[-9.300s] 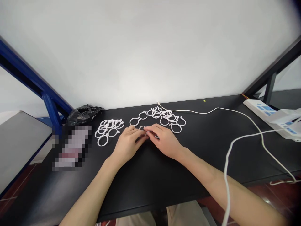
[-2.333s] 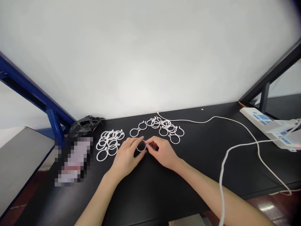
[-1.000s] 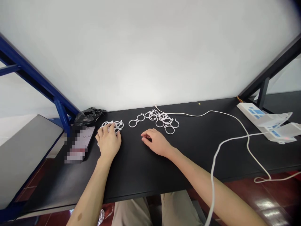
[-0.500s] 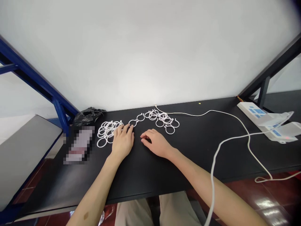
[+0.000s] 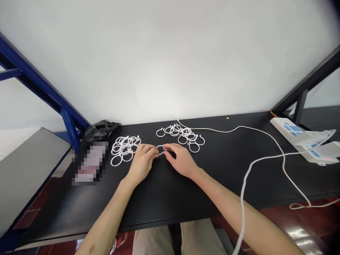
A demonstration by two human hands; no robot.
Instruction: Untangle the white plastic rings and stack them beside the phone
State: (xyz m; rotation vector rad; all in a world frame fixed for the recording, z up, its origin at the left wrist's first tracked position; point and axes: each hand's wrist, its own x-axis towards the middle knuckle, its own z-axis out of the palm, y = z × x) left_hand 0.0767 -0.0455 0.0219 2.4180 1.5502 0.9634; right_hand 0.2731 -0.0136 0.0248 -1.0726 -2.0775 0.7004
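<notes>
A white ring (image 5: pixel 160 146) is being gripped by the left hand (image 5: pixel 143 158), fingers nearly closed, and by the right hand (image 5: pixel 182 159), thumb and forefinger slightly parted.

Rings (image 5: pixel 124 144) on table (image 5: pixel 170 194); bag (image 5: pixel 99 131) left, power strip (image 5: pixel 287 129) right.

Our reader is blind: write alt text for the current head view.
A person's left hand and right hand hold a white ring between them over a black table. One cluster of similar rings lies left, another cluster beyond the hands; a white cable runs at right.
</notes>
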